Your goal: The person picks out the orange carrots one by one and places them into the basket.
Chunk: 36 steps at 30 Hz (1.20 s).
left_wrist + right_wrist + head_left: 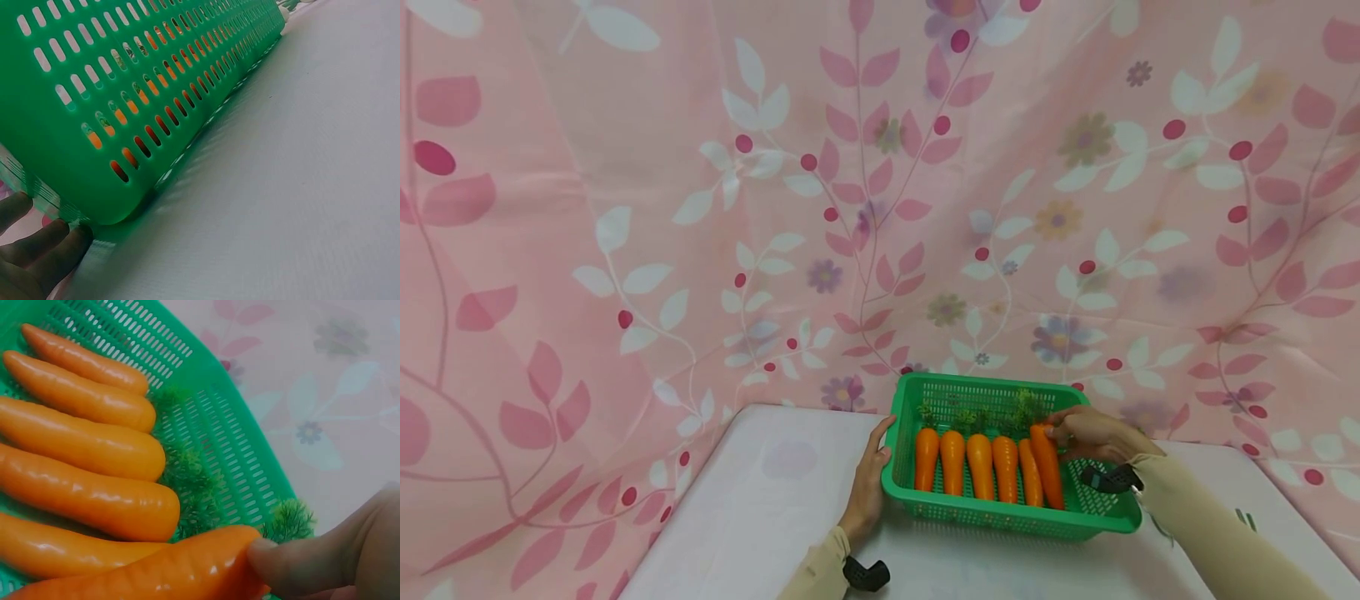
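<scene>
A green plastic basket point(1000, 509) holds a row of several orange carrots point(980, 467) with green leafy tops toward its back wall. At the right end of the row, my right hand point(1093, 435) pinches one carrot point(206, 559) near its leafy end, thumb on its top side in the right wrist view. That carrot leans partly over its neighbour. My left hand point(867, 492) rests against the basket's left side, fingers extended along the wall. In the left wrist view, the left fingertips point(75, 240) touch the basket's lower corner.
The basket stands on a white-covered table point(760, 492), near its back edge. Behind hangs a pink floral curtain point(880, 208). Black wrist straps point(867, 575) sit on both sleeves. The basket's right end shows bare slotted floor beside the carrots.
</scene>
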{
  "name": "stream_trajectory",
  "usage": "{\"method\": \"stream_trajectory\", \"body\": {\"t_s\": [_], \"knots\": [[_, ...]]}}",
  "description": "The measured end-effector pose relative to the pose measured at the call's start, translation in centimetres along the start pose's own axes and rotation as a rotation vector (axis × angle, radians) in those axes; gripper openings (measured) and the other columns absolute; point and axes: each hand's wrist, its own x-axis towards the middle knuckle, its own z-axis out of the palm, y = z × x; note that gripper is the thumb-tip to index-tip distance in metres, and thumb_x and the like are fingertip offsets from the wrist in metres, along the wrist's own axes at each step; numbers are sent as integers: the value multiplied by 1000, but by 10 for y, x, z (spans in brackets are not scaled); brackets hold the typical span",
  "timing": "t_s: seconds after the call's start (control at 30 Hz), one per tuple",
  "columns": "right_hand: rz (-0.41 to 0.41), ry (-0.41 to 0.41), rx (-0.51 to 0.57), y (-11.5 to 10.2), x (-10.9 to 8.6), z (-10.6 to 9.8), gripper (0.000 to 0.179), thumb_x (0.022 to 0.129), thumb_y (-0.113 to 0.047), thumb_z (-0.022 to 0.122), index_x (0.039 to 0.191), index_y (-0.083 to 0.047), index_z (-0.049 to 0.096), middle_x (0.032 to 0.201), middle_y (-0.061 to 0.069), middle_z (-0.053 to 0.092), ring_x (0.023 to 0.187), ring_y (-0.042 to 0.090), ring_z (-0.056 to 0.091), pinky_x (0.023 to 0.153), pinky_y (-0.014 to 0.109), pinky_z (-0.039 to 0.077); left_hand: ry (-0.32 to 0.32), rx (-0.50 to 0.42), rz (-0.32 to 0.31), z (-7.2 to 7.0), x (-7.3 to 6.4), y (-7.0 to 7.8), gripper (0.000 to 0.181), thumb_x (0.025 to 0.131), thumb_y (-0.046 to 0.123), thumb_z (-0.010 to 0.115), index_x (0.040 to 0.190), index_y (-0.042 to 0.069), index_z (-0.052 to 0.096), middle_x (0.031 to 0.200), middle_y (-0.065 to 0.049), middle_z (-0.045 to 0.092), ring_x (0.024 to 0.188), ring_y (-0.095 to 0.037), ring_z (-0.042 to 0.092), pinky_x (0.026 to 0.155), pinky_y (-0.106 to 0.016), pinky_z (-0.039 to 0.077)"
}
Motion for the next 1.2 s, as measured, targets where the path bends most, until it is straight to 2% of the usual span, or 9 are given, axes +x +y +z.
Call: {"method": "stream_trajectory", "body": {"t_s": [0.1, 0.33, 0.57, 0.83, 0.9, 0.97, 1.03, 1.1, 1.2], "knots": [[8, 3, -7, -1, 0, 1, 66, 109, 0, 42, 155, 27, 5, 163, 50, 6, 145, 63, 37, 108, 68, 47, 3, 0, 5, 0, 0, 0, 53, 114, 28, 27, 166, 31, 33, 172, -3, 34, 129, -33, 61, 102, -36, 52], [13, 21, -19, 1, 2, 2, 64, 108, 2, 38, 154, 29, 2, 163, 50, 5, 146, 67, 30, 108, 70, 46, 21, 39, 35, 1, -1, -3, 53, 114, 27, 28, 166, 30, 34, 173, -2, 33, 147, -32, 48, 115, -59, 40], [35, 47, -11, 3, 4, 7, 63, 107, 3, 36, 154, 29, 2, 161, 51, 4, 145, 66, 31, 110, 75, 39, 18, 42, 35, 1, -1, -3, 53, 114, 26, 27, 166, 30, 34, 173, -2, 33, 145, -32, 50, 113, -58, 43], [27, 79, -68, 2, 6, 9, 57, 107, 2, 30, 152, 31, 11, 161, 51, 8, 143, 65, 36, 109, 71, 44, 29, 34, 50, 1, 3, -5, 54, 113, 23, 28, 167, 29, 34, 174, -1, 33, 157, -35, 35, 123, -70, 26], [23, 93, -61, 4, 7, 11, 42, 107, 3, 32, 137, 30, 35, 158, 52, 17, 138, 62, 44, 107, 67, 48, 32, 34, 53, 1, 4, -6, 54, 113, 23, 28, 166, 28, 34, 174, -2, 33, 156, -36, 35, 122, -70, 27], [22, 113, -59, 8, 7, 12, 23, 106, 3, 34, 116, 17, 49, 149, 49, 33, 127, 54, 54, 102, 61, 54, 33, 41, 53, 1, 4, -6, 54, 113, 24, 28, 166, 28, 34, 174, -4, 33, 155, -37, 37, 121, -69, 29], [27, 130, -41, 11, 8, 14, 18, 105, 4, 36, 89, -4, 40, 134, 39, 47, 115, 42, 59, 93, 51, 55, 29, 38, 49, 1, 4, -6, 53, 114, 25, 27, 166, 28, 34, 174, -4, 33, 153, -37, 39, 119, -67, 32], [31, 135, -29, 15, 8, 15, 27, 104, 5, 37, 84, -13, 31, 120, 26, 52, 108, 33, 57, 86, 46, 50, 24, 32, 42, 1, 3, -6, 53, 114, 27, 27, 166, 29, 34, 173, -5, 33, 152, -36, 41, 118, -66, 34], [31, 141, -7, 18, 9, 17, 35, 103, 5, 38, 82, -18, 22, 112, 19, 52, 106, 31, 56, 85, 44, 48, 19, 15, 33, 1, 2, -4, 53, 114, 30, 27, 166, 31, 34, 173, -4, 34, 152, -35, 41, 119, -67, 34]]}}
